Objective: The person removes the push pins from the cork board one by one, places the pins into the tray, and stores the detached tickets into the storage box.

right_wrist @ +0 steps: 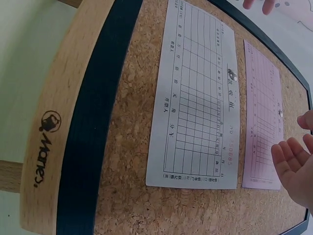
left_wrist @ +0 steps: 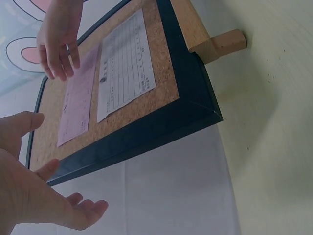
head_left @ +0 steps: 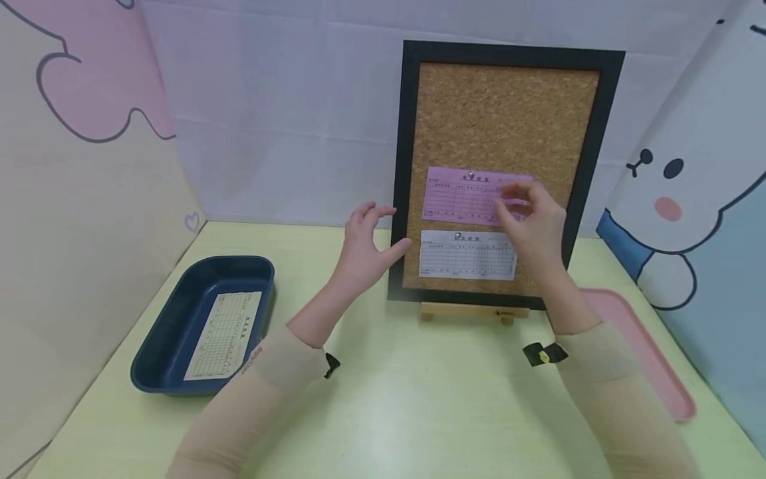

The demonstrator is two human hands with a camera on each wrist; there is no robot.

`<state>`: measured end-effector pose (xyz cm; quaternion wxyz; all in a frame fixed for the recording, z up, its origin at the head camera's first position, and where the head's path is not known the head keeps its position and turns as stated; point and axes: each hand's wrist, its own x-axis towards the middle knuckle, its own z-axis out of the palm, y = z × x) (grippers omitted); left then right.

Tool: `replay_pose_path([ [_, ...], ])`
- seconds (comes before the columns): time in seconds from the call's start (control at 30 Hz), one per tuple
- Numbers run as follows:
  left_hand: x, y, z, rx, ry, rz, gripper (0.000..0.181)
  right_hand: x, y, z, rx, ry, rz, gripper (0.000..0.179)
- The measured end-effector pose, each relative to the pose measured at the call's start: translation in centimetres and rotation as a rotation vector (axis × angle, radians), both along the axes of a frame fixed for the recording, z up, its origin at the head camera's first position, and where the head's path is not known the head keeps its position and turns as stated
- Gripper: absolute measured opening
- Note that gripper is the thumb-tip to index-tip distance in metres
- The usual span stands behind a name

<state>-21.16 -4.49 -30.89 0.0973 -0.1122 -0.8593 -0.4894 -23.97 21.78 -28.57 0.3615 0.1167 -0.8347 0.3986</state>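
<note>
A cork board [head_left: 509,113] in a black frame stands upright on a small wooden easel [head_left: 473,311]. Pinned to it are a pink receipt slip [head_left: 455,196] and, below that, a white receipt slip [head_left: 467,256], each under a pushpin near its top edge. My right hand [head_left: 535,226] hovers before the pink slip's right end, fingers loosely bent and nothing between them. Beside the board's left frame is my left hand [head_left: 368,249], thumb and fingers spread apart, holding nothing. In the right wrist view the white slip [right_wrist: 195,107] shows its printed grid.
At the left a dark blue tray [head_left: 173,319] contains a cream receipt slip [head_left: 224,336]. A pink tray [head_left: 652,359] lies at the right, partly hidden by my right arm. White cloth [head_left: 269,120] hangs behind the board, with printed panels on both sides.
</note>
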Motion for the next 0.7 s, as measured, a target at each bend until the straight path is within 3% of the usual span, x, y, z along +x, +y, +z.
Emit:
replay_pose_path([
  [0.3,-1.4,1.9,-0.3,0.079,-0.099,-0.013,0.055,-1.6,-0.7,0.1,0.056,0.009,0.003,0.026],
  [0.7,-2.8,3.8,0.1,0.102,-0.103,-0.027,0.055,-2.6,-1.2,0.2,0.070,0.055,-0.018,0.024],
])
